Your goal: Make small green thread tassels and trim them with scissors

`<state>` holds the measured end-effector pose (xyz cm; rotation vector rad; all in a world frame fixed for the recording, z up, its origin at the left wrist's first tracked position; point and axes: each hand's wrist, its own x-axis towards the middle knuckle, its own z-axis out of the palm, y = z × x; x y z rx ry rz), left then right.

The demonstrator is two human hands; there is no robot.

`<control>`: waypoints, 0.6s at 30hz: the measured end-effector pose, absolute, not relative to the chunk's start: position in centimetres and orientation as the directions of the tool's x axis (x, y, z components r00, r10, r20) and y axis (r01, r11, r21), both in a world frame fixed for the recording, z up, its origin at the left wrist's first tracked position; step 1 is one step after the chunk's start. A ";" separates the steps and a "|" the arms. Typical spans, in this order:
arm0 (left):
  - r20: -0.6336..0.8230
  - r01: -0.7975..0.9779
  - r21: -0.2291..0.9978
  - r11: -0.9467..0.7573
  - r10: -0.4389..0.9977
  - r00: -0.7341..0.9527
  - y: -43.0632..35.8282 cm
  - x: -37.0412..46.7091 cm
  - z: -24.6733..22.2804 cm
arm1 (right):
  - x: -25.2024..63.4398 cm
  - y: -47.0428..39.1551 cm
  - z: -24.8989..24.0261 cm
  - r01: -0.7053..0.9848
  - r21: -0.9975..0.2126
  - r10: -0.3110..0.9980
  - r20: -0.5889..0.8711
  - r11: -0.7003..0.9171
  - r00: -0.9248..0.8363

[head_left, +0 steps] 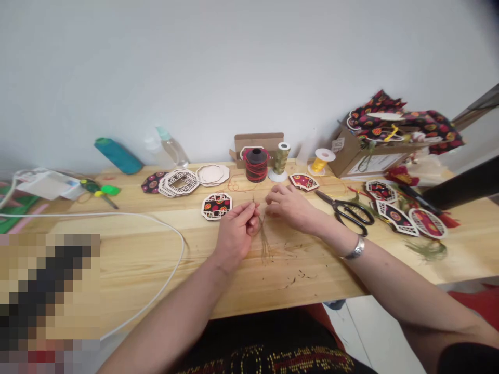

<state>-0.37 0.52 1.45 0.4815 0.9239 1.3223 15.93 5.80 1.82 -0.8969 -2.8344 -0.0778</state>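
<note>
My left hand is closed in a pinch on a small olive-green thread tassel. Its loose strands hang down toward the tabletop, and a short tip sticks up above my fingertips. Just to the right, my right hand hovers with its fingers loosely bent and apart; nothing shows in it. Beyond my left hand lies an octagonal patterned ornament with a pale lattice frame. Black-handled scissors rest right of my right wrist, and a red fan-shaped ornament lies behind that hand.
Spools of dark red cord, olive thread and yellow thread stand near the wall. Stacked lattice frames lie left. Several finished ornaments and a cardboard box with fabric are right. A white cable crosses the left side.
</note>
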 end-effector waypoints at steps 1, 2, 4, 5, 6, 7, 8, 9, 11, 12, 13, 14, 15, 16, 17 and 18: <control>-0.293 -0.610 0.761 0.219 0.956 -0.023 0.5 -0.4 1.4 | 15.8 5.9 2.0 0.553 0.024 0.543 0.165 0.833 -0.824; -0.292 -0.616 0.757 0.217 0.956 -0.021 0.6 -0.4 1.4 | 15.8 6.0 2.1 0.531 0.044 0.519 0.156 0.846 -0.840; -0.293 -0.624 0.751 0.216 0.956 -0.021 0.6 -0.5 1.4 | 15.6 6.2 2.2 0.493 0.056 0.481 0.143 0.868 -0.865; -0.294 -0.626 0.750 0.216 0.956 -0.022 0.7 -0.5 1.4 | 15.5 6.3 2.1 0.478 0.046 0.468 0.143 0.877 -0.872; -0.294 -0.628 0.748 0.216 0.956 -0.022 0.7 -0.5 1.4 | 15.5 6.4 1.9 0.468 0.021 0.460 0.152 0.883 -0.875; -0.294 -0.630 0.747 0.212 0.955 -0.028 0.7 -0.5 1.4 | 15.5 6.4 1.6 0.463 -0.022 0.459 0.174 0.886 -0.871; -0.294 -0.633 0.746 0.207 0.955 -0.034 0.7 -0.6 1.4 | 15.5 6.5 1.3 0.460 -0.084 0.467 0.207 0.884 -0.860; -0.297 -0.636 0.744 0.203 0.954 -0.043 0.8 -0.6 1.4 | 15.6 6.7 1.0 0.453 -0.163 0.481 0.245 0.876 -0.842; -0.302 -0.644 0.739 0.196 0.952 -0.057 0.8 -0.6 1.4 | 15.8 7.0 0.5 0.422 -0.361 0.537 0.327 0.831 -0.778; -0.303 -0.649 0.736 0.193 0.951 -0.061 0.8 -0.6 1.4 | 16.0 7.3 0.4 0.398 -0.470 0.582 0.357 0.788 -0.731; -0.301 -0.655 0.732 0.189 0.951 -0.062 0.7 -0.6 1.4 | 16.1 7.5 0.5 0.362 -0.579 0.633 0.377 0.731 -0.677; -0.299 -0.660 0.728 0.186 0.952 -0.062 0.7 -0.6 1.4 | 16.1 7.7 0.7 0.310 -0.685 0.685 0.380 0.660 -0.621; -0.298 -0.664 0.725 0.184 0.953 -0.060 0.7 -0.6 1.5 | 16.2 8.0 1.0 0.242 -0.782 0.738 0.366 0.574 -0.567; -0.297 -0.666 0.722 0.185 0.953 -0.058 0.7 -0.6 1.5 | 16.2 8.3 1.4 0.161 -0.864 0.785 0.337 0.477 -0.519; -0.298 -0.668 0.721 0.186 0.953 -0.057 0.7 -0.6 1.5 | 16.1 8.6 1.8 0.075 -0.922 0.821 0.300 0.381 -0.485; -0.300 -0.669 0.720 0.187 0.952 -0.056 0.7 -0.6 1.5 | 16.1 8.9 2.2 -0.007 -0.955 0.846 0.265 0.296 -0.462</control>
